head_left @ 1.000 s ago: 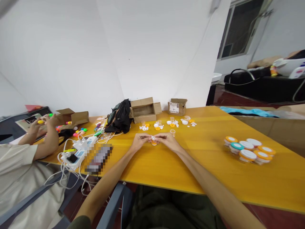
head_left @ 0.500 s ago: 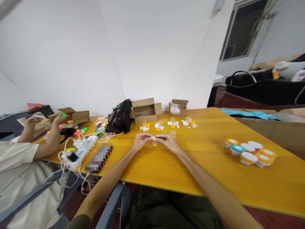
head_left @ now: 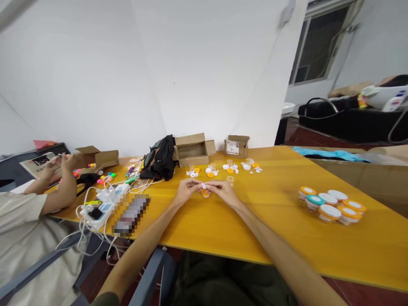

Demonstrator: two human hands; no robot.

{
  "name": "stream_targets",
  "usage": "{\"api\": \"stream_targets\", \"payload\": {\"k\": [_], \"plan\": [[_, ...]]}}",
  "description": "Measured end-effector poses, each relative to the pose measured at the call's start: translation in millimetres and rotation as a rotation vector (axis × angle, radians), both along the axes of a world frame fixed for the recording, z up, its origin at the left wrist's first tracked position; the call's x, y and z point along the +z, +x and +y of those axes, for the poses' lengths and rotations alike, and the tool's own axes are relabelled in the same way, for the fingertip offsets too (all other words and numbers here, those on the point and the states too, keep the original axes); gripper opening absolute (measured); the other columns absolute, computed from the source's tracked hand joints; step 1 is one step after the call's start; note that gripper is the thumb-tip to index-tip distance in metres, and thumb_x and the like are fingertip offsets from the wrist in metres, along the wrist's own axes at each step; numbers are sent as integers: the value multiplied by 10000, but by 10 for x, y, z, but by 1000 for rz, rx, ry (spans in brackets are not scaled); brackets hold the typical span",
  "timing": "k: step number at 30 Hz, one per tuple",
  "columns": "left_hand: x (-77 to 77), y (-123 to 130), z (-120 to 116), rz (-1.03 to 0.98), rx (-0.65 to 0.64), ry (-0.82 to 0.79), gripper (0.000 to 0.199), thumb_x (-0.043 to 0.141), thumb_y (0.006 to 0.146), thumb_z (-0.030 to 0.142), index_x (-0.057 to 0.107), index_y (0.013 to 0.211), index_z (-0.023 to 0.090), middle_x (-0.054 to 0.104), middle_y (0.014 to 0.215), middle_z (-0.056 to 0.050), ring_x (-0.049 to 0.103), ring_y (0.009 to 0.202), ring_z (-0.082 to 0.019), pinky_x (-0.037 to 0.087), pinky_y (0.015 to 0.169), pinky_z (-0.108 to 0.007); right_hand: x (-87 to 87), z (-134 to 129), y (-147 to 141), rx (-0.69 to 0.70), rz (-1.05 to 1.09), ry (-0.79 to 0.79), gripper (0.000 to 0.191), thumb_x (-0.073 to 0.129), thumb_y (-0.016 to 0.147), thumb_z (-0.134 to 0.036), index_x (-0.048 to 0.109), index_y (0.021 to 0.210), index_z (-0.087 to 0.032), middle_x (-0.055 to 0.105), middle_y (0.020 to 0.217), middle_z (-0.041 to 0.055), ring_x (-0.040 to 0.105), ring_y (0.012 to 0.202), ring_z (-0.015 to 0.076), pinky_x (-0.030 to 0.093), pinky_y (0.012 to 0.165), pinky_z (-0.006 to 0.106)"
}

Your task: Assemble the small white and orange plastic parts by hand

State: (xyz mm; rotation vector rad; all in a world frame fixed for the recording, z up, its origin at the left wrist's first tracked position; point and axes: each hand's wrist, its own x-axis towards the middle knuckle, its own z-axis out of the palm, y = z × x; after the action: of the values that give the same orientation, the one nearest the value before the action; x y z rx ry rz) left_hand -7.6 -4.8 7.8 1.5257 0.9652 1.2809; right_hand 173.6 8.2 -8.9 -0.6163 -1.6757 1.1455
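My left hand and right hand pinch a small white piece between them, over the desk, with an orange piece just by it. I think I should squeeze softly and keep both hands steady, so nothing slips.

The piece between the hands is seen as plastic; the tabletop beneath, glossy wood; the open carton beyond, matt cardboard.

It looked like a hair salon: beyond the far right corner of the worktop stood a black couch, white basin and bottle
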Motion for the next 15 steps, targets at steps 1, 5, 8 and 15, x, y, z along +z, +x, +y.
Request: {"api": "stream_targets", "payload": {"k": [1, 5, 8, 15], "plan": [[1, 1, 0, -2, 1, 4, 389, 838, 588, 464, 728, 776, 142, 743, 721, -57, 690, 660, -181, 564, 694, -307, -2, -1, -2, -7, -5, 11, 418, 676, 745, -599, 789, 877, -219, 763, 891, 77, 689, 833, 239, 546, 795, 375], [-1, 6, 3, -9, 9, 27, 390, 839, 581, 474, 726, 762, 148, 750, 758, -61, 685, 664, -172, 566, 704, -300, -23, -1, -22, -47, -32, 49, 392, 693, 750, -549, 782, 944, -221, 754, 900, 70, 678, 842, 236, 537, 790, 369], [-8, 10, 7, 3, 16, 44, 392, 839, 577, 479, 724, 760, 152, 748, 757, -61, 682, 668, -174, 568, 713, -306, -41, 4, -39, -84, -45, 78, 352, 688, 760, -520, 785, 922, -223, 747, 862, 63, 670, 814, 234, 534, 760, 363], [-14, 19, 2, 14, 14, 59, 377, 835, 586, 469, 717, 760, 156, 742, 760, -56, 684, 691, -175, 568, 738, -308, -28, -5, -45, -125, -87, 140, 316, 636, 800, -495, 790, 891, -234, 739, 802, 54, 650, 751, 226, 517, 700, 346]]}}
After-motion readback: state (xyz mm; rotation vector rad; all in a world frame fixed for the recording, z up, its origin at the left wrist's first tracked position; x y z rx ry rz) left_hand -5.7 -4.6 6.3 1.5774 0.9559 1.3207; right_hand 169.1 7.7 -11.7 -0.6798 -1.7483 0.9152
